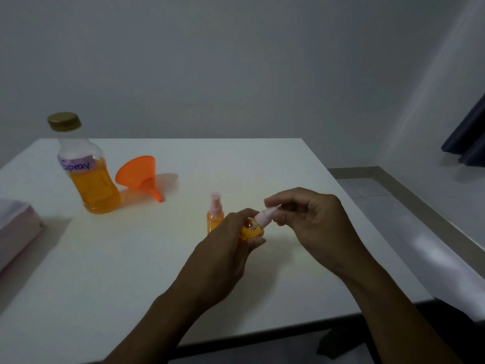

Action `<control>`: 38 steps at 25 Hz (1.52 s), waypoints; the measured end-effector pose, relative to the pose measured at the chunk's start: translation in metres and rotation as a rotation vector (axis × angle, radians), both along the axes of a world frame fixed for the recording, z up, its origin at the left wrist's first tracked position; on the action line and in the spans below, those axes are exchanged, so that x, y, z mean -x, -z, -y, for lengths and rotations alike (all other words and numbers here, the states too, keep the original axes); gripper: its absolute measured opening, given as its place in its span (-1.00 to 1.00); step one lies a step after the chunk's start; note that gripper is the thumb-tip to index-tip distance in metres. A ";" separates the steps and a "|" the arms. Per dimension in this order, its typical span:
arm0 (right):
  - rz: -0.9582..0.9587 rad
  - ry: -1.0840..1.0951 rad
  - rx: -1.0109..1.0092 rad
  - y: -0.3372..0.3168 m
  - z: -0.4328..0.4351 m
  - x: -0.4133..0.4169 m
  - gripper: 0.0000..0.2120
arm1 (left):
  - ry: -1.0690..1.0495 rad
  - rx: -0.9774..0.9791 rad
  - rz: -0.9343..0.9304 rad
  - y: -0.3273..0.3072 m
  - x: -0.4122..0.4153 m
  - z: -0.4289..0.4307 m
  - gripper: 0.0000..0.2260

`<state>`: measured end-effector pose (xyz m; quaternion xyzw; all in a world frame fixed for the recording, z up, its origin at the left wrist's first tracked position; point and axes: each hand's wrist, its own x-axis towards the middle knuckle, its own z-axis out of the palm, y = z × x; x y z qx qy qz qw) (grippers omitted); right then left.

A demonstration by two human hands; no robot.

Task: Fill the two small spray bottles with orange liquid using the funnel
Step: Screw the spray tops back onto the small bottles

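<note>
Two hands meet above the near middle of the white table [131, 271]. The left hand [225, 248] comes in from six o'clock with its fingers curled round a small spray bottle [250, 229], tipped toward two o'clock and showing orange liquid inside. The right hand [312, 224], reaching in from four o'clock, pinches the bottle's pink spray head [263, 215] between thumb and fingertips, and its other fingers are loosely bent. I cannot tell whether the head is screwed down or loose.

Just behind the left hand, at about eleven o'clock from it, the second small spray bottle [215, 216] stands upright on the table. It holds orange liquid, its pink sprayer sits under a clear cap, and no hand touches it.

Further back, at ten o'clock from the hands, the orange funnel [139, 173] lies on its side with its spout pointing down toward the near right. Just beside it to the left stands a large clear bottle [91, 185], about half full of orange liquid, with a gold cap [64, 121] and a pale label [77, 165] reading "Spray".

At nine o'clock a pale box [15, 229] sits at the table's left edge. Far off at two o'clock a dark curtain [469, 135] hangs by the wall.
</note>
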<state>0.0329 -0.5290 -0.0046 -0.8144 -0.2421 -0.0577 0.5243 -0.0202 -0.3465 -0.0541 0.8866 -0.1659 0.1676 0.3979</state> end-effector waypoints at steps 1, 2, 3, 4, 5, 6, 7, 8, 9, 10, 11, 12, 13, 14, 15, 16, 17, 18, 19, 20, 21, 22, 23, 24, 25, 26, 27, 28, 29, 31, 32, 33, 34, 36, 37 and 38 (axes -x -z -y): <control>-0.005 -0.002 0.000 0.001 -0.003 0.000 -0.82 | 0.016 0.001 -0.010 0.001 0.002 -0.002 -0.69; -0.010 -0.007 0.005 0.002 -0.005 0.000 -0.79 | 0.018 -0.003 -0.019 0.001 0.004 -0.004 -0.70; -0.013 -0.018 0.020 0.003 -0.008 0.001 -0.75 | 0.012 -0.005 -0.021 0.001 0.007 -0.007 -0.71; -0.014 -0.037 0.036 0.004 -0.012 0.001 -0.73 | 0.009 -0.005 -0.016 0.002 0.010 -0.012 -0.72; -0.015 -0.058 0.043 0.004 -0.015 0.002 -0.72 | 0.009 -0.007 -0.007 0.001 0.014 -0.015 -0.72; -0.019 -0.078 0.035 0.003 -0.019 0.004 -0.73 | 0.006 -0.007 -0.003 -0.001 0.017 -0.019 -0.71; -0.032 -0.100 0.009 0.002 -0.022 0.005 -0.74 | -0.007 0.005 -0.010 -0.004 0.021 -0.022 -0.70; -0.059 -0.120 -0.039 0.000 -0.025 0.006 -0.75 | -0.025 0.033 -0.032 -0.009 0.025 -0.027 -0.71; -0.093 -0.127 -0.099 -0.002 -0.028 0.007 -0.74 | -0.040 0.070 -0.067 -0.013 0.028 -0.035 -0.73; -0.113 -0.117 -0.143 -0.004 -0.029 0.009 -0.73 | -0.053 0.114 -0.109 -0.018 0.031 -0.044 -0.74; -0.094 -0.091 -0.148 -0.005 -0.030 0.011 -0.73 | -0.071 0.158 -0.147 -0.023 0.032 -0.055 -0.74; -0.041 -0.059 -0.102 -0.003 -0.032 0.013 -0.74 | -0.105 0.192 -0.170 -0.027 0.035 -0.069 -0.72; 0.025 -0.035 -0.028 0.000 -0.034 0.014 -0.76 | -0.155 0.213 -0.171 -0.029 0.037 -0.086 -0.71; 0.084 -0.031 0.045 0.003 -0.038 0.015 -0.80 | -0.221 0.222 -0.160 -0.031 0.039 -0.104 -0.72; 0.128 -0.043 0.105 0.007 -0.043 0.016 -0.84 | -0.295 0.227 -0.148 -0.031 0.041 -0.121 -0.73; 0.160 -0.069 0.159 0.012 -0.049 0.018 -0.87 | -0.369 0.236 -0.144 -0.029 0.042 -0.138 -0.74; 0.185 -0.100 0.210 0.017 -0.054 0.019 -0.87 | -0.441 0.250 -0.150 -0.027 0.043 -0.154 -0.75; 0.204 -0.128 0.254 0.022 -0.059 0.020 -0.88 | -0.510 0.261 -0.163 -0.026 0.044 -0.167 -0.74; 0.220 -0.153 0.289 0.026 -0.062 0.020 -0.89 | -0.577 0.268 -0.178 -0.024 0.044 -0.178 -0.71; 0.231 -0.175 0.310 0.028 -0.066 0.020 -0.90 | -0.643 0.275 -0.189 -0.022 0.045 -0.189 -0.66; 0.237 -0.188 0.323 0.029 -0.070 0.020 -0.91 | -0.707 0.288 -0.198 -0.021 0.045 -0.198 -0.62; 0.236 -0.195 0.328 0.030 -0.073 0.019 -0.90 | -0.765 0.296 -0.202 -0.019 0.046 -0.205 -0.60; 0.233 -0.199 0.332 0.031 -0.075 0.018 -0.90 | -0.810 0.297 -0.203 -0.017 0.046 -0.211 -0.58; 0.230 -0.203 0.335 0.031 -0.077 0.018 -0.90 | -0.835 0.295 -0.205 -0.014 0.046 -0.216 -0.58; 0.230 -0.204 0.340 0.032 -0.079 0.017 -0.90 | -0.844 0.293 -0.207 -0.011 0.046 -0.218 -0.58; 0.231 -0.205 0.345 0.032 -0.081 0.018 -0.90 | -0.843 0.289 -0.206 -0.008 0.045 -0.220 -0.58; 0.231 -0.206 0.349 0.031 -0.082 0.018 -0.91 | -0.839 0.290 -0.205 -0.007 0.045 -0.222 -0.57; 0.230 -0.208 0.354 0.031 -0.084 0.019 -0.91 | -0.837 0.296 -0.207 -0.006 0.044 -0.223 -0.57; 0.226 -0.210 0.358 0.031 -0.085 0.019 -0.91 | -0.836 0.300 -0.207 -0.005 0.042 -0.224 -0.57; 0.218 -0.213 0.369 0.031 -0.085 0.019 -0.93 | -0.841 0.290 -0.200 -0.004 0.039 -0.225 -0.56; 0.215 -0.213 0.374 0.031 -0.084 0.019 -0.94 | -0.844 0.282 -0.192 -0.003 0.037 -0.225 -0.56; 0.210 -0.212 0.380 0.031 -0.083 0.018 -0.94 | -0.849 0.275 -0.186 -0.003 0.036 -0.225 -0.56; 0.206 -0.210 0.387 0.032 -0.082 0.018 -0.95 | -0.855 0.269 -0.184 -0.003 0.035 -0.225 -0.55; 0.197 -0.202 0.401 0.032 -0.079 0.017 -0.95 | -0.850 0.254 -0.181 -0.003 0.033 -0.226 -0.51; 0.190 -0.196 0.404 0.032 -0.078 0.016 -0.96 | -0.845 0.250 -0.178 -0.003 0.033 -0.225 -0.46; 0.185 -0.190 0.407 0.031 -0.076 0.016 -0.96 | -0.843 0.251 -0.167 -0.003 0.033 -0.224 -0.39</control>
